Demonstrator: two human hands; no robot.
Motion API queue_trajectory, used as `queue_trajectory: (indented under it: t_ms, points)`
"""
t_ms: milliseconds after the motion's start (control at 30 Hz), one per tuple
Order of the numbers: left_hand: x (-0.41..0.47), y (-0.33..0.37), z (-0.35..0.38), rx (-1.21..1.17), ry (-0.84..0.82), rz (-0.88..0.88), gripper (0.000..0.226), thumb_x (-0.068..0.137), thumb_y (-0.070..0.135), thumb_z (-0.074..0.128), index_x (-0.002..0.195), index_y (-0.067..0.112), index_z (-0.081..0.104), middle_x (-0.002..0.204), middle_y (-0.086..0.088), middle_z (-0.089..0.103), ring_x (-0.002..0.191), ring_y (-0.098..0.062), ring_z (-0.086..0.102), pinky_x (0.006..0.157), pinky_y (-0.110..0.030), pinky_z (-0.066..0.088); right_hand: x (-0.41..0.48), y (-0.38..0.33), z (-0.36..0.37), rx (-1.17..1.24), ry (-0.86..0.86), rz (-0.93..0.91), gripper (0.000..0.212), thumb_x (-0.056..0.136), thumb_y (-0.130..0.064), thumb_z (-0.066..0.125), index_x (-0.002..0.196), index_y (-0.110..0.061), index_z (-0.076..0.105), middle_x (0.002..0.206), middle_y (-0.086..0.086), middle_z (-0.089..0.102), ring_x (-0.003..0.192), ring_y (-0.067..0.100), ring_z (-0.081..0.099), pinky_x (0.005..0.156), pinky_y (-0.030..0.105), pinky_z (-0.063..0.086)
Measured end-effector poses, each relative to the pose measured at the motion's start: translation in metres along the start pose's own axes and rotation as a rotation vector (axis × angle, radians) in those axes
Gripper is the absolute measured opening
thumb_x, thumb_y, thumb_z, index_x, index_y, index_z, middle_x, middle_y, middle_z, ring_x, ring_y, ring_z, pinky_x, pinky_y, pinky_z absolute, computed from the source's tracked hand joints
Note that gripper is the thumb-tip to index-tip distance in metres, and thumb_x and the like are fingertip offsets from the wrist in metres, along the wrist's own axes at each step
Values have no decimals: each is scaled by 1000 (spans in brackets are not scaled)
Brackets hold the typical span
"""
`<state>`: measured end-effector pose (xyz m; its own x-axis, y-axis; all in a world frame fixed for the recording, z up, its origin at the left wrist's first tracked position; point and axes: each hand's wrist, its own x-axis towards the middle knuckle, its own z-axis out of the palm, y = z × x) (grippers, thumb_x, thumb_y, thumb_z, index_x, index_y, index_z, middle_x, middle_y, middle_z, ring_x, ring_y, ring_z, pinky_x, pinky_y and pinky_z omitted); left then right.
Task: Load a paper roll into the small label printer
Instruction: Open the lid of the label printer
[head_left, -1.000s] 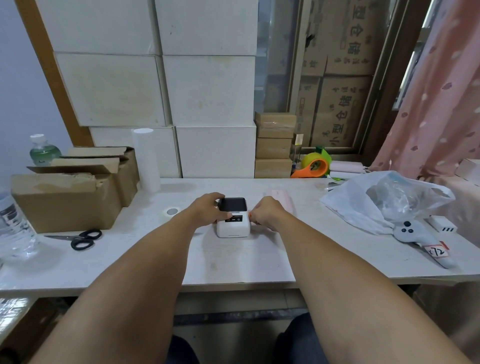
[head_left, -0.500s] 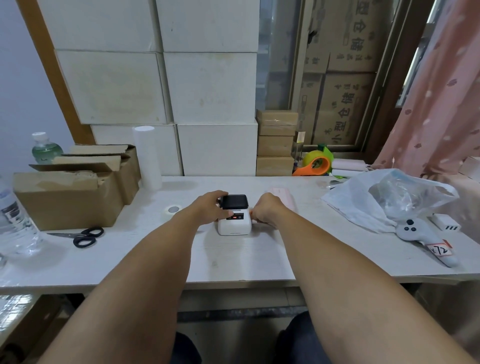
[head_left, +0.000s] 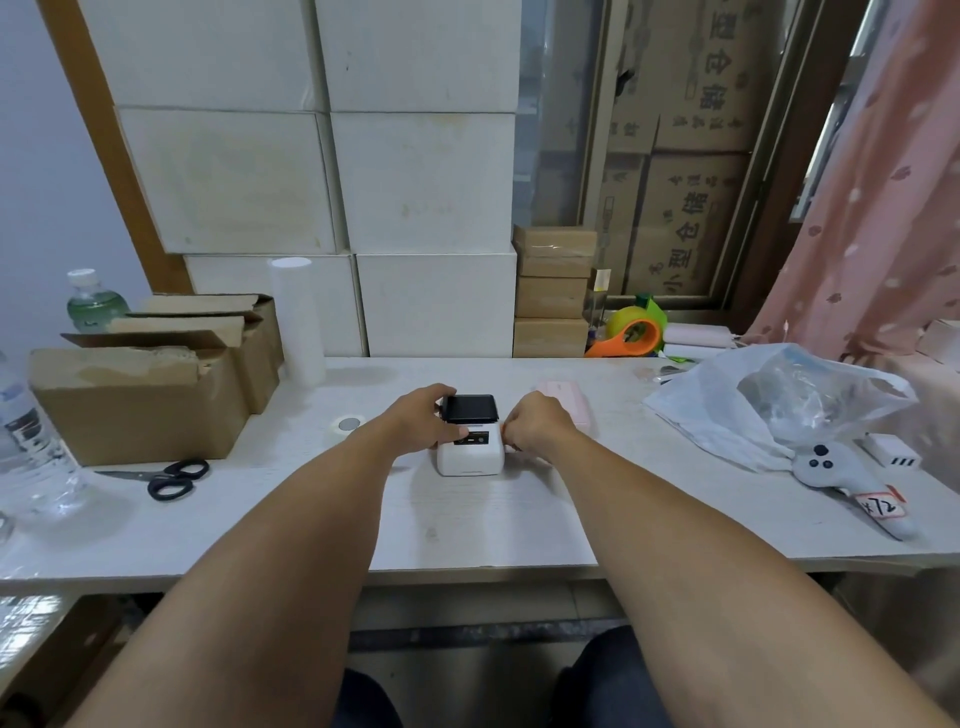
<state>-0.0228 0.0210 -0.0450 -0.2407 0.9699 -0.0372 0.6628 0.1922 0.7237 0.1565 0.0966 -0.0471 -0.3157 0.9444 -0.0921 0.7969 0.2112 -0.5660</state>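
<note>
The little white label printer (head_left: 470, 451) sat mid-tabletop (head_left: 311, 519), dark lid (head_left: 471, 408) on top. Left hand (head_left: 423, 421) was wrapped around its left side, fingers over the lid's edge, thumb on the front. Right hand (head_left: 535, 426) was curled up against the right side, fingers pinched at the printer's edge; couldn't tell on what. Scissors (head_left: 169, 478) lay off to the left.
</note>
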Motion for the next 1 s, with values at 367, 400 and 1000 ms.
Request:
queue_trajectory:
  t_ms: [367,400,1000]
  points:
    - [6,6,-19,255,7,84,46,88,22,79,131,18,66,135,-3,62,118,-24,59,100,-35,48,-14,-5,-18,121,25,-219,49,88,-20,59,137,-26,64,119,-1,73,104,24,69,90,37,58]
    - [6,6,-19,274,10,91,47,87,23,79,132,18,66,135,-4,64,123,-24,57,103,-35,45,-14,-6,-18,105,5,-243,49,87,-22,63,135,-28,65,118,-1,73,101,23,69,89,37,59]
    - [5,-8,-26,292,53,174,39,90,11,77,127,21,72,114,6,74,83,-19,73,86,-31,54,1,13,-8,41,65,-343,37,95,-15,67,128,-29,74,125,-4,75,109,20,66,97,34,53]
